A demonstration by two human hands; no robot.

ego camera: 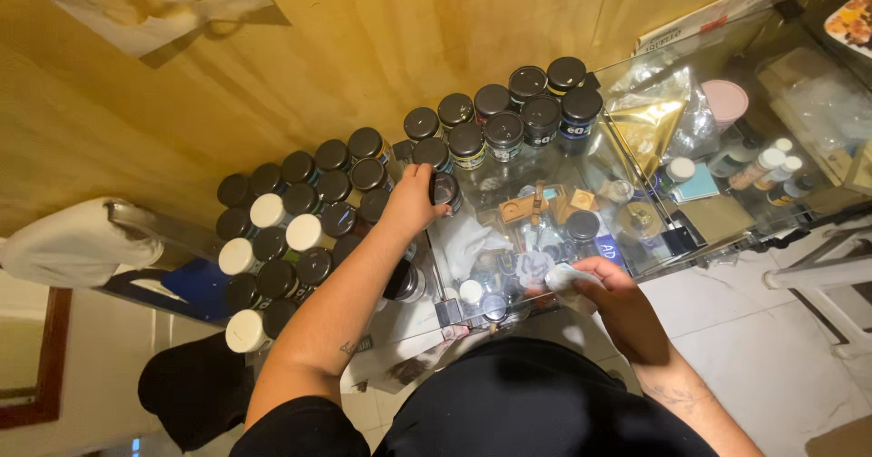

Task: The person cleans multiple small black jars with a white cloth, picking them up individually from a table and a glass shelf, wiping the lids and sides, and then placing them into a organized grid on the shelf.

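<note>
White bundle [77, 242]: a soft white thing lies at the far left, on the end of the table.
Black shape [195, 389]: a dark thing sits low down on the floor side, under the jars.
Left jars [291, 230]: lots of small round jars stand close together on the glass table [636, 75]. Most have black lids. A few have white lids.
Left hand [413, 198]: it reaches out over the jars. The fingers are curled tight around one dark jar.
Dark jar [445, 189]: it is in the left hand's grip, tipped on its side, just past the left jars and near the back row.
Back jars [509, 121]: more black-lid jars stand in a row by the yellow wall [363, 39].
Under the glass: small wooden bits, tiny pots and blue things show through the clear top. I cannot tell what all of them are.
Right hand [604, 289]: it is at the near edge of the table, closed around a white cloth.
White cloth [568, 277]: it is bunched up in the right hand, touching the glass edge.
Shiny bags [658, 116]: gold and clear bags lie to the right.
Pink lid [727, 101]: a round pink thing sits past the bags.
Little bottles [772, 168]: a few small bottles with white caps lie at the far right.
</note>
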